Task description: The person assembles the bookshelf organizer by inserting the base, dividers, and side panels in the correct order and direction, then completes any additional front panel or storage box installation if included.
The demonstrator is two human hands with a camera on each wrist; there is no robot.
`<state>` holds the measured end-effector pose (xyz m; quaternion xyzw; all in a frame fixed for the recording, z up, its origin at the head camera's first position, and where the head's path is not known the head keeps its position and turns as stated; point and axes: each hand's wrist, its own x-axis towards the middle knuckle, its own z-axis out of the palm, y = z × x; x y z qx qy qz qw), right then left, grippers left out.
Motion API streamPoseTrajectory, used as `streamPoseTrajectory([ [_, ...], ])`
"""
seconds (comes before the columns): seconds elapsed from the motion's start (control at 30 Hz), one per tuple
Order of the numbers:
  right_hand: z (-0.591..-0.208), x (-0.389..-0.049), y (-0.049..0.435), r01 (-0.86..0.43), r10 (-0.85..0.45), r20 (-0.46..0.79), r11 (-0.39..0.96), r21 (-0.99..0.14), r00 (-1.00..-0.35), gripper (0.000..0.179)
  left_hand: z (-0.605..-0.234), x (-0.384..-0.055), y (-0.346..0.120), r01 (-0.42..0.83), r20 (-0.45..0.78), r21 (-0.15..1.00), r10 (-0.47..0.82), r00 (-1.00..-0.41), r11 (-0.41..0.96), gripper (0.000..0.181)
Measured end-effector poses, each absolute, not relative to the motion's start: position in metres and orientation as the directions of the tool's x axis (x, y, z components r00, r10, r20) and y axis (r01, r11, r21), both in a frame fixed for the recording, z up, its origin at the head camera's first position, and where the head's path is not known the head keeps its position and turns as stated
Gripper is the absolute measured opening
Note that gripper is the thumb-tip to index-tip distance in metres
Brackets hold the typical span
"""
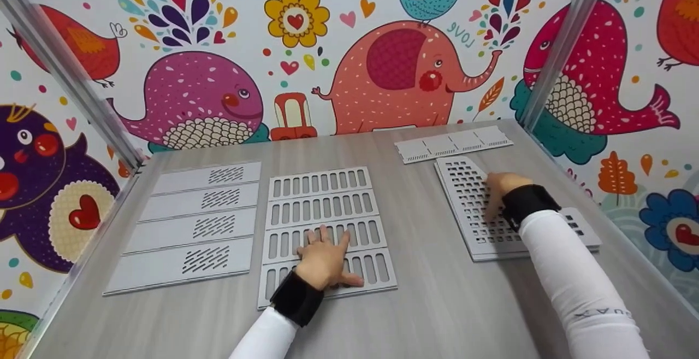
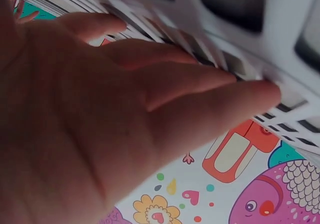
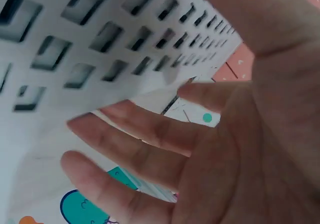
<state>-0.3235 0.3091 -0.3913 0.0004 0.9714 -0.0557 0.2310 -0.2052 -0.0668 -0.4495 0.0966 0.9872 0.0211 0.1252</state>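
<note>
My left hand [image 1: 323,260] lies with fingers spread on a light grey panel with rows of long slots [image 1: 317,206]; in the left wrist view its fingertips touch the slotted surface. On the right, my right hand [image 1: 505,187] is at the far right edge of a grey panel with square holes [image 1: 469,200]. In the right wrist view, the thumb lies over the perforated face [image 3: 115,36] and the fingertips [image 3: 82,121] meet the edge, partly behind it. Another panel with square holes [image 1: 584,222] shows from underneath at the right.
At the left lies a grey panel in four strips with slanted slits [image 1: 169,233]. A narrow strip panel [image 1: 453,143] lies at the back right, close to the perforated panel. The wood-grain table [image 1: 420,304] meets cartoon-printed walls [image 1: 306,75] and metal posts [image 1: 562,47].
</note>
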Motion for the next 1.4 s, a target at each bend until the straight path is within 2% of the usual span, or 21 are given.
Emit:
streamPoseTrajectory([
  [0.1, -0.387, -0.331, 0.312, 0.045, -0.015, -0.466, 0.992, -0.118, -0.885, 0.071, -0.449, -0.206, -0.068, 0.198, -0.25, 0.073, 0.21, -0.945, 0.978, 0.114],
  [0.17, -0.382, -0.337, 0.312, 0.049, -0.028, -0.468, 0.987, -0.15, -0.883, 0.052, -0.448, -0.207, -0.069, 0.201, -0.252, 0.075, 0.214, -0.944, 0.977, 0.115],
  [0.27, -0.373, -0.348, 0.31, -0.015, -0.126, -0.435, 0.968, -0.249, -0.892, 0.024, -0.447, -0.207, -0.069, 0.199, -0.26, 0.073, 0.212, -0.942, 0.977, 0.116],
  [0.4, -0.358, -0.353, 0.3, -0.13, -0.25, -0.243, 0.897, -0.422, -0.937, 0.023, -0.445, -0.205, -0.067, 0.202, -0.264, 0.08, 0.216, -0.94, 0.976, 0.117],
  [0.57, -0.359, -0.362, 0.271, -0.238, -0.248, 0.069, 0.757, -0.609, -0.966, 0.035, -0.444, -0.204, -0.065, 0.207, -0.258, 0.085, 0.222, -0.94, 0.975, 0.118],
  [0.67, -0.37, -0.374, 0.249, -0.29, -0.223, 0.186, 0.706, -0.646, -0.957, 0.032, -0.444, -0.202, -0.065, 0.206, -0.261, 0.09, 0.223, -0.939, 0.974, 0.118],
  [0.83, -0.389, -0.395, 0.216, -0.375, -0.196, 0.34, 0.693, -0.616, -0.92, 0.024, -0.446, -0.201, -0.063, 0.19, -0.286, 0.083, 0.206, -0.936, 0.978, 0.119],
  [0.97, -0.399, -0.407, 0.2, -0.401, -0.173, 0.403, 0.696, -0.595, -0.899, 0.023, -0.448, -0.201, -0.062, 0.182, -0.307, 0.087, 0.2, -0.931, 0.979, 0.12],
  [1.17, -0.411, -0.418, 0.185, -0.427, -0.178, 0.425, 0.663, -0.615, -0.888, 0.016, -0.448, -0.201, -0.062, 0.181, -0.299, 0.085, 0.199, -0.933, 0.98, 0.121],
  [1.4, -0.412, -0.425, 0.181, -0.379, -0.18, 0.353, 0.66, -0.649, -0.918, 0.022, -0.444, -0.202, -0.062, 0.184, -0.291, 0.1, 0.206, -0.934, 0.978, 0.122],
])
